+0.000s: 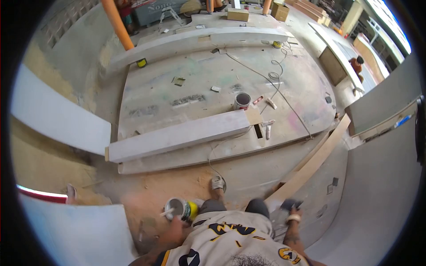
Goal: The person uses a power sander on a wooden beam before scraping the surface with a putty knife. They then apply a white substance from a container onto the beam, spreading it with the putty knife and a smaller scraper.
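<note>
Low at left of centre, my left hand [176, 229] is at the near rim of an open paint bucket [193, 210] with a yellow and dark label. The hand is blurred, with its fingers seemingly closed on the rim. Grey-white material [178, 206] shows inside the bucket, and a pale handle [167, 212] sticks out over its left side. My right hand [293, 216], below a light wristband, is out to the right near a long wooden board [310, 162]. It is closed around a small dark object [290, 204] whose kind I cannot make out.
Ahead lies a stained platform [177, 97] carrying a long white box beam [177, 135], an open can [242, 101], tubes [268, 131] and a cable [262, 75]. Curved panels [381, 186] stand at right, white panels [75, 235] at left. Another person [356, 66] sits far right.
</note>
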Available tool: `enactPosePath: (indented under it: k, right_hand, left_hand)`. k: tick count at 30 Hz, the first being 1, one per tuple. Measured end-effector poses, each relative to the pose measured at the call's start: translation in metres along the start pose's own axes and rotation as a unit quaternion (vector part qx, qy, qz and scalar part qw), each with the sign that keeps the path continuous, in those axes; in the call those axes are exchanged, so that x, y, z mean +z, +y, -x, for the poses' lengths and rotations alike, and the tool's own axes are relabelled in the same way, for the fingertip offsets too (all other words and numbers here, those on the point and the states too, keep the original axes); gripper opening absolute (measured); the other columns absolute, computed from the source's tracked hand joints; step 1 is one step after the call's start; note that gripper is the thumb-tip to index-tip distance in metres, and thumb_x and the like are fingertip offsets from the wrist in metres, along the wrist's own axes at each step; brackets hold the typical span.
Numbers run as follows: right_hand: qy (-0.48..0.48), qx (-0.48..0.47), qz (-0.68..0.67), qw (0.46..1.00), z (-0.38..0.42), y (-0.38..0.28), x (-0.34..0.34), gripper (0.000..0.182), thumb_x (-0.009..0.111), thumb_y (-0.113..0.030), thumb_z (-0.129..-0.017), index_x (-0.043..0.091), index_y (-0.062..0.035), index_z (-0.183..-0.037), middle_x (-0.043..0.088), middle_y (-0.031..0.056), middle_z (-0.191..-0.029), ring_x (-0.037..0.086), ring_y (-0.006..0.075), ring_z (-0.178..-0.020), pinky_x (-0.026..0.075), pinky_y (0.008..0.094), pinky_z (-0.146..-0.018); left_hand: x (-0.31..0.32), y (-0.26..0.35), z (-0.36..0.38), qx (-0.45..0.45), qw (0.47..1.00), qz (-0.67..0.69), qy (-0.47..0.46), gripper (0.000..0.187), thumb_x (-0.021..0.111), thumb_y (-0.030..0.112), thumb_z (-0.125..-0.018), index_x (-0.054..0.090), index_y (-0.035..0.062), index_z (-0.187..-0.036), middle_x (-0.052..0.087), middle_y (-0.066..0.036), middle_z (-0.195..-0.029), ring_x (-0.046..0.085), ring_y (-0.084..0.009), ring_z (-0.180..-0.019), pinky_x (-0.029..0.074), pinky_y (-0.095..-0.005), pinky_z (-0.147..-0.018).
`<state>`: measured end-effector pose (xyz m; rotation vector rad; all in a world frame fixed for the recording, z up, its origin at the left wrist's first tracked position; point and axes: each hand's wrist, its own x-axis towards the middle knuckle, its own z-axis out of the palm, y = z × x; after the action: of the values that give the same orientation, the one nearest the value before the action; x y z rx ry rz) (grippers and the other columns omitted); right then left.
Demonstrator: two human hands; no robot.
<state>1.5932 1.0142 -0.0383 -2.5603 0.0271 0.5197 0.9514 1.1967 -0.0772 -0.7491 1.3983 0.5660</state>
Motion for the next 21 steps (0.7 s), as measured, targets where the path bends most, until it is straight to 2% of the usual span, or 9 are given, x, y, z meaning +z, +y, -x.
enactPosePath:
  k: [3,5,8,13,14,15,16,18,21]
  right_hand:
    - [0.085,-0.194,-0.122,0.970,-0.005,-0.119,0.008,0.041,0.074,-0.026,-0.084,0.062,0.0071,-0.104,0.069,0.0200,-0.095,0.064,0.0276,-0.082,0.051,0.0401,-0.078]
    - [0.025,-0.208,-0.070,0.975,0.032,-0.199,-0.009,0.035,0.073,-0.026,-0.083,0.062,0.0042,-0.098,0.067,0.0202,-0.088,0.064,0.0282,-0.079,0.051,0.0406,-0.075]
    - [-0.028,-0.235,-0.038,0.971,0.037,-0.228,0.007,0.034,0.073,-0.026,-0.083,0.060,0.0034,-0.094,0.065,0.0209,-0.083,0.063,0.0284,-0.076,0.050,0.0419,-0.070]
    - [-0.046,-0.044,0.039,0.997,-0.004,-0.115,0.089,0.042,0.073,-0.026,-0.081,0.062,0.0057,-0.107,0.069,0.0189,-0.091,0.062,0.0288,-0.073,0.049,0.0425,-0.068]
    - [-0.092,0.079,0.051,0.991,-0.016,-0.070,0.113,0.049,0.073,-0.026,-0.081,0.061,0.0066,-0.115,0.069,0.0212,-0.098,0.064,0.0286,-0.080,0.051,0.0411,-0.072]
    - [-0.102,0.185,0.048,0.976,0.029,-0.103,0.091,0.045,0.066,-0.028,-0.086,0.061,0.0020,-0.120,0.067,0.0193,-0.107,0.065,0.0280,-0.093,0.051,0.0406,-0.080]
    - [-0.234,0.137,0.239,0.932,0.030,-0.082,0.097,0.043,0.062,-0.029,-0.089,0.061,-0.0040,-0.123,0.064,0.0163,-0.117,0.062,0.0296,-0.104,0.049,0.0426,-0.087]
    - [-0.412,-0.119,0.584,0.690,0.017,-0.019,0.117,0.040,0.053,-0.032,-0.094,0.061,-0.0162,-0.130,0.058,0.0104,-0.136,0.055,0.0329,-0.125,0.046,0.0466,-0.101]
    - [-0.343,0.038,0.395,0.851,0.013,-0.099,0.107,0.046,0.059,-0.033,-0.091,0.057,-0.0131,-0.133,0.058,0.0134,-0.134,0.057,0.0312,-0.122,0.046,0.0456,-0.098]
  left_hand:
    - [0.088,0.032,0.006,0.024,0.999,-0.033,-0.036,0.038,0.041,0.040,-0.091,0.054,0.0047,-0.087,0.057,-0.011,-0.076,0.055,-0.0273,-0.068,0.047,-0.0443,-0.070]
    - [0.134,0.053,0.021,0.051,0.996,-0.037,-0.069,0.037,0.040,0.039,-0.092,0.053,0.0048,-0.086,0.057,-0.011,-0.075,0.055,-0.0265,-0.069,0.047,-0.0436,-0.070]
    - [0.195,0.086,0.051,0.089,0.992,-0.059,-0.072,0.036,0.039,0.037,-0.093,0.053,0.0051,-0.084,0.055,-0.010,-0.074,0.053,-0.0256,-0.068,0.046,-0.0430,-0.071]
    - [0.247,0.115,0.064,0.109,0.986,-0.110,-0.063,0.036,0.039,0.038,-0.092,0.051,0.0059,-0.080,0.053,-0.009,-0.074,0.052,-0.0241,-0.068,0.046,-0.0421,-0.071]
    - [0.251,0.116,0.056,0.096,0.988,-0.111,-0.048,0.036,0.040,0.038,-0.092,0.051,0.0061,-0.079,0.053,-0.009,-0.073,0.051,-0.0239,-0.067,0.046,-0.0421,-0.070]
    - [0.252,0.117,0.045,0.081,0.990,-0.111,-0.034,0.036,0.040,0.037,-0.091,0.052,0.0061,-0.079,0.054,-0.009,-0.074,0.052,-0.0238,-0.067,0.046,-0.0414,-0.069]
    - [0.254,0.116,0.040,0.066,0.992,-0.109,-0.019,0.035,0.041,0.037,-0.091,0.053,0.0061,-0.080,0.055,-0.009,-0.074,0.053,-0.0238,-0.067,0.046,-0.0407,-0.068]
    - [0.256,0.108,0.037,0.016,0.998,-0.062,-0.013,0.036,0.041,0.037,-0.091,0.055,0.0058,-0.081,0.057,-0.010,-0.075,0.055,-0.0246,-0.068,0.048,-0.0424,-0.069]
    - [0.277,0.093,0.053,-0.028,1.000,0.008,0.005,0.036,0.041,0.037,-0.091,0.056,0.0056,-0.081,0.058,-0.010,-0.076,0.056,-0.0252,-0.068,0.049,-0.0432,-0.069]
